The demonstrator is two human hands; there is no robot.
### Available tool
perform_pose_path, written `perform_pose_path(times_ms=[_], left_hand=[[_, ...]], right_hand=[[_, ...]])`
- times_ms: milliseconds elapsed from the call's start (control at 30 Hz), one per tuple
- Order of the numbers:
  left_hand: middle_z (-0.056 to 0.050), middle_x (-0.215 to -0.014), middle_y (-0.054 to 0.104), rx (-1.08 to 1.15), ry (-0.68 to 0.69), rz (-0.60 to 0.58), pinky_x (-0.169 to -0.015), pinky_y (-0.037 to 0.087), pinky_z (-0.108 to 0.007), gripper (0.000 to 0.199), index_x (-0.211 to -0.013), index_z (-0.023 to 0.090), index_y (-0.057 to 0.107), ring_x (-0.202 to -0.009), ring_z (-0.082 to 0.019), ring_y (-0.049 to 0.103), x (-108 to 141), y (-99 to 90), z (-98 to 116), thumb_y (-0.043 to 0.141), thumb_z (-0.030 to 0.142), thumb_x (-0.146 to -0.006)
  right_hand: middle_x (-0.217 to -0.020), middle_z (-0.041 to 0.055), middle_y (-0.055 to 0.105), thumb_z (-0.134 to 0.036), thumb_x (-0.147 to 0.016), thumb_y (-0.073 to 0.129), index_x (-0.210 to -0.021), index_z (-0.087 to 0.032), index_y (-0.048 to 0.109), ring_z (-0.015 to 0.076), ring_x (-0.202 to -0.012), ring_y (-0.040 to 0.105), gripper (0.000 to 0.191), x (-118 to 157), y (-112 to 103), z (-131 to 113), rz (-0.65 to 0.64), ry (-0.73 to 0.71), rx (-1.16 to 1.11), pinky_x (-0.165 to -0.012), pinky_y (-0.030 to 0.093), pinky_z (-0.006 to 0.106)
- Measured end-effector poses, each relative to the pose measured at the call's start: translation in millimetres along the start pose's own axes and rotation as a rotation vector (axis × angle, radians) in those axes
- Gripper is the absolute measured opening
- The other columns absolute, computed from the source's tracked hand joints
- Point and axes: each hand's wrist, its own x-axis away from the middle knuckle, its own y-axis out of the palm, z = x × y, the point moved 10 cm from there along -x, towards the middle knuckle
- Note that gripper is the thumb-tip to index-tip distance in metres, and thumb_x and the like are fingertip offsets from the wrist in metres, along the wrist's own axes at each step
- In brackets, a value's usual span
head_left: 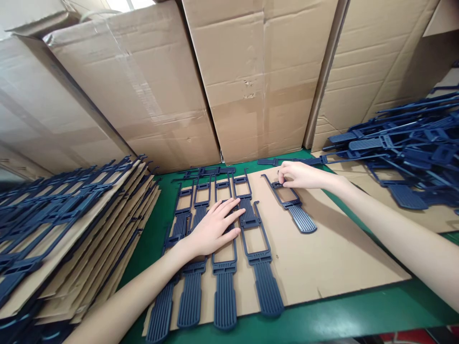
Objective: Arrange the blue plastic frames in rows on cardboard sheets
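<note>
My right hand (300, 176) pinches the crossbar of a dark blue plastic frame part (302, 219), which has a ribbed paddle end and two thin side arms. This part lies tilted over the right half of a flat cardboard sheet (333, 267). My left hand (212, 229) rests flat, fingers spread, on matching parts lined up in two overlapping rows on the sheet's left half. A part in the front row (268, 286) points its ribbed end toward me. My left hand and forearm hide some of the others.
At the left stands a stack of cardboard sheets (118, 239) layered with blue parts. A loose heap of the same parts (416, 148) lies at the right. Large cardboard boxes (258, 86) wall off the back of the green table (344, 310).
</note>
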Motion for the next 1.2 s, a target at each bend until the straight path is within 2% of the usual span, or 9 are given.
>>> perform_pose_path(times_ms=[100, 233, 300, 400, 533, 733, 967, 1100, 1200], left_hand=[[-0.009, -0.157, 0.021, 0.002, 0.003, 0.003, -0.117, 0.015, -0.051, 0.050, -0.145, 0.023, 0.038, -0.144, -0.027, 0.017, 0.1, -0.2, 0.5, 0.039, 0.041, -0.098], [-0.009, -0.157, 0.022, 0.007, 0.003, 0.003, -0.117, 0.016, -0.051, 0.050, -0.145, 0.022, 0.038, -0.144, -0.028, 0.017, 0.0, -0.3, 0.9, 0.039, 0.040, -0.098], [-0.010, -0.157, 0.021, 0.002, 0.001, -0.004, -0.117, 0.015, -0.051, 0.050, -0.145, 0.021, 0.038, -0.145, -0.028, 0.017, -0.3, -0.1, 1.0, 0.038, 0.040, -0.099], [-0.010, -0.157, 0.020, 0.003, -0.001, -0.012, -0.117, 0.015, -0.052, 0.050, -0.145, 0.021, 0.038, -0.145, -0.028, 0.016, -0.8, -0.6, 1.3, 0.038, 0.040, -0.099], [-0.010, -0.157, 0.021, 0.006, 0.000, -0.009, -0.116, 0.017, -0.052, 0.050, -0.145, 0.021, 0.039, -0.144, -0.028, 0.018, -1.3, -2.5, 2.3, 0.038, 0.040, -0.099], [-0.008, -0.157, 0.021, 0.007, 0.000, -0.006, -0.117, 0.016, -0.051, 0.050, -0.146, 0.023, 0.037, -0.145, -0.027, 0.017, -1.0, -1.6, 1.7, 0.039, 0.040, -0.098], [-0.008, -0.157, 0.020, 0.005, -0.008, -0.018, -0.117, 0.015, -0.051, 0.051, -0.146, 0.023, 0.036, -0.145, -0.027, 0.015, -1.4, -0.6, 1.2, 0.039, 0.041, -0.098], [-0.009, -0.157, 0.019, -0.018, -0.010, -0.030, -0.117, 0.015, -0.051, 0.051, -0.146, 0.021, 0.036, -0.145, -0.027, 0.016, -1.9, 0.3, 1.5, 0.038, 0.040, -0.099], [-0.008, -0.157, 0.020, -0.015, -0.005, -0.016, -0.117, 0.016, -0.051, 0.051, -0.146, 0.023, 0.036, -0.145, -0.027, 0.016, -1.8, -1.1, 2.0, 0.038, 0.041, -0.099]], right_hand=[[-0.082, 0.0052, 0.064, -0.025, -0.074, 0.057, -0.078, -0.018, 0.063, 0.0216, -0.076, 0.061, 0.010, 7.2, -1.4, 4.4, -0.097, 0.070, -0.133, -0.068, 0.043, 0.028], [-0.080, 0.0032, 0.066, -0.036, -0.070, 0.064, -0.089, -0.018, 0.065, 0.0215, -0.075, 0.063, 0.027, 24.3, 28.4, -9.0, -0.466, 0.103, -0.278, -0.062, 0.043, 0.026], [-0.083, 0.0037, 0.067, -0.037, -0.067, 0.067, -0.095, -0.017, 0.065, 0.0216, -0.076, 0.062, 0.034, 27.0, 37.4, -15.9, -0.523, 0.114, -0.265, -0.061, 0.043, 0.026], [-0.085, 0.0049, 0.067, -0.034, -0.067, 0.066, -0.097, -0.017, 0.064, 0.0215, -0.077, 0.062, 0.035, 17.7, 36.9, -25.3, -0.407, 0.102, -0.269, -0.064, 0.044, 0.027], [-0.092, 0.0059, 0.069, -0.031, -0.072, 0.062, -0.094, -0.018, 0.064, 0.0214, -0.079, 0.063, 0.025, 7.3, 30.9, -32.6, -0.248, 0.081, -0.287, -0.068, 0.046, 0.029], [-0.084, 0.0053, 0.067, -0.026, -0.075, 0.060, -0.094, -0.019, 0.066, 0.0226, -0.077, 0.062, 0.021, 2.1, 27.4, -35.6, -0.164, 0.020, -0.161, -0.065, 0.045, 0.030], [-0.101, 0.0081, 0.066, -0.027, -0.080, 0.057, -0.091, -0.018, 0.067, 0.0256, -0.092, 0.060, 0.017, -0.3, 23.6, -47.9, -0.084, -0.076, -0.162, -0.081, 0.045, 0.034], [-0.109, 0.0063, 0.065, -0.037, -0.083, 0.057, -0.092, -0.021, 0.069, 0.0275, -0.107, 0.056, 0.022, 2.2, 4.2, -51.4, -0.042, -0.157, -0.163, -0.093, 0.042, 0.037], [-0.115, 0.0064, 0.063, -0.043, -0.085, 0.053, -0.096, -0.022, 0.068, 0.0270, -0.110, 0.055, 0.028, 4.9, -20.1, -24.7, 0.061, -0.106, -0.125, -0.097, 0.041, 0.037]])
